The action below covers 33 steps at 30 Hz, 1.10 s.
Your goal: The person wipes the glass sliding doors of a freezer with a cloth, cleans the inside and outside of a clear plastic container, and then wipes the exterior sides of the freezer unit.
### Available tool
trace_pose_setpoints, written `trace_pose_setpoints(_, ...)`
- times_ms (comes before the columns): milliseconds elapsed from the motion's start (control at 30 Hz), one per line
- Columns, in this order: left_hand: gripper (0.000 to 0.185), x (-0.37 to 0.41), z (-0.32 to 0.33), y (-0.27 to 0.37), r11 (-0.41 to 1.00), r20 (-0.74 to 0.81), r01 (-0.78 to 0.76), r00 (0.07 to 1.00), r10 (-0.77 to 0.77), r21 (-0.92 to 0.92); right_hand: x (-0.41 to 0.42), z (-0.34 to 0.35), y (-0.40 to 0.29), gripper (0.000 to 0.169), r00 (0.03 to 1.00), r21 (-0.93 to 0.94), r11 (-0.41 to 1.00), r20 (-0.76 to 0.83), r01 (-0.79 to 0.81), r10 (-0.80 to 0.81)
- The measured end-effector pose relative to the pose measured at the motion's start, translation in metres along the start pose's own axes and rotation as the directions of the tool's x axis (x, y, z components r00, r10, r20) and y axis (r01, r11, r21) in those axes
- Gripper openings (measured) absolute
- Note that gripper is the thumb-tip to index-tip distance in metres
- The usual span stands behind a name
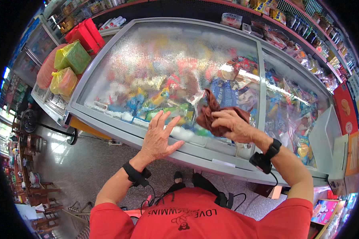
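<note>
In front of me stands a chest freezer with a grey frame (pixel 107 121) and sliding glass lids. Its left glass lid (pixel 131 47) is fogged, with a clearer patch at the right part. My right hand (pixel 232 124) grips a crumpled brown cloth (pixel 211 116) pressed on that lid. Spread flat, my left hand (pixel 161 137) rests at the lid's front edge with nothing in it. Beneath the glass lie packaged frozen goods, among them blue packets (pixel 224 91). White frost (pixel 119 113) lines the inner front wall.
Yellow plastic bags (pixel 71 56) and a red paper bag (pixel 85 35) sit left of the freezer. Shelves of packaged goods (pixel 302 50) run along the back and right. Cardboard boxes (pixel 347 167) stand at the right end. A black fan (pixel 30 119) is on the floor at left.
</note>
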<state>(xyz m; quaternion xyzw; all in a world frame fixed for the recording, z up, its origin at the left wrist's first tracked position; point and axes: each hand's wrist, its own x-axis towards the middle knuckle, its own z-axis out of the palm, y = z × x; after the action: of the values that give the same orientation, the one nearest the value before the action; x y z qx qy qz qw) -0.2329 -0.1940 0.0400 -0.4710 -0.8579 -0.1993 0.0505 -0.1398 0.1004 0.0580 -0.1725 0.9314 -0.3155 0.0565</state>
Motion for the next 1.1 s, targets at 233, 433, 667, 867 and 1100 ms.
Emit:
trace_pose_setpoints(233,0.071,-0.005,0.005,-0.006,0.998,0.002,-0.043,0.999,0.043,0.043,-0.084,0.010,-0.045,0.042,0.972,-0.027,0.972,-0.045,-0.234,0.232)
trace_pose_setpoints(433,0.069,-0.004,0.007,-0.006,0.997,-0.021,-0.083,0.996,0.083,0.004,-0.125,0.021,-0.055,0.045,0.913,-0.031,0.926,-0.180,-0.376,0.365)
trace_pose_setpoints(667,0.072,-0.002,-0.006,-0.003,0.985,0.014,-0.161,0.987,0.162,-0.059,-0.023,0.067,-0.057,0.044,0.971,-0.159,0.982,-0.231,-0.103,0.065)
trace_pose_setpoints(867,0.081,0.001,-0.001,-0.009,0.970,-0.027,-0.177,0.984,0.175,-0.166,0.054,0.090,-0.072,0.031,0.975,0.032,0.999,-0.220,0.005,0.002)
trace_pose_setpoints(1100,0.079,-0.007,-0.002,-0.015,0.979,-0.082,-0.146,0.987,0.136,-0.139,-0.018,0.001,-0.063,0.034,0.762,0.527,0.731,-0.219,-0.434,0.610)
